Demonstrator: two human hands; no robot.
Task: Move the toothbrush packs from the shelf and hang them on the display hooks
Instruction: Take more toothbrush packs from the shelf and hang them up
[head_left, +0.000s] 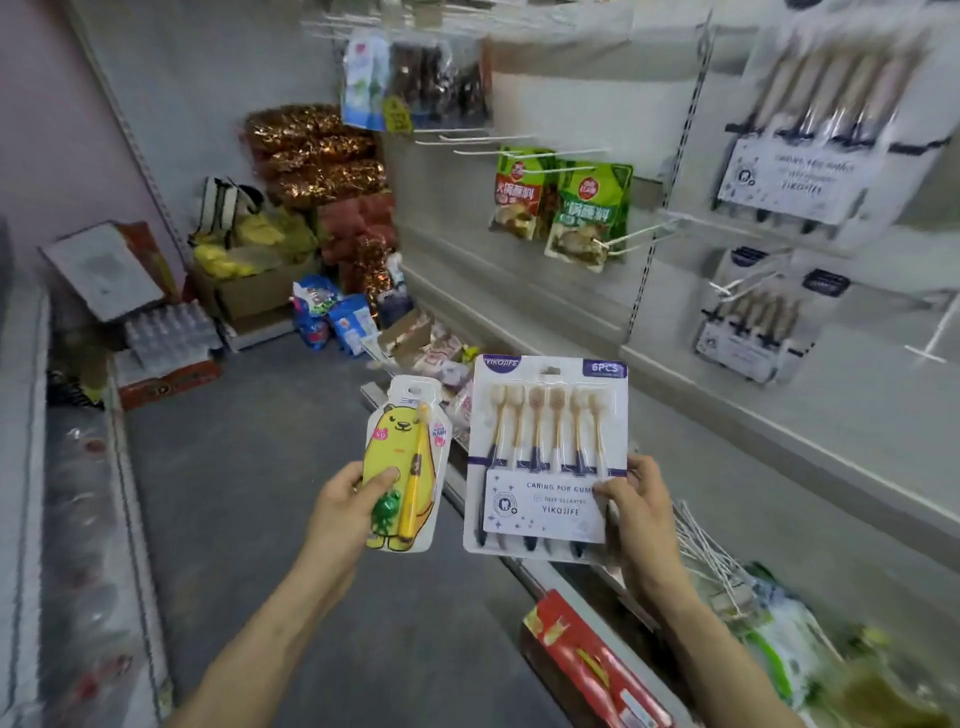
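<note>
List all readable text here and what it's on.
"YIKOJIFE": six-pack, top left.
"6PCS": six-pack, top right.
"CARING FOR GUM", end hidden by right hand: its card.
"DEEP CLEANING": same card.
"YIKOJIFE": same card.
Unreadable: bear pack, green pouches, hung packs.

Beneath the fingers (385, 475) of the left hand (343, 504), a grey floor (249, 467) is running back toward a pinkish wall (62, 130). Far beyond them, cardboard boxes (249, 299) and gold-foil bags (311, 150) are crowding the corner. Above the right hand (641, 514), white shelving panels (545, 93) are rising.
</note>
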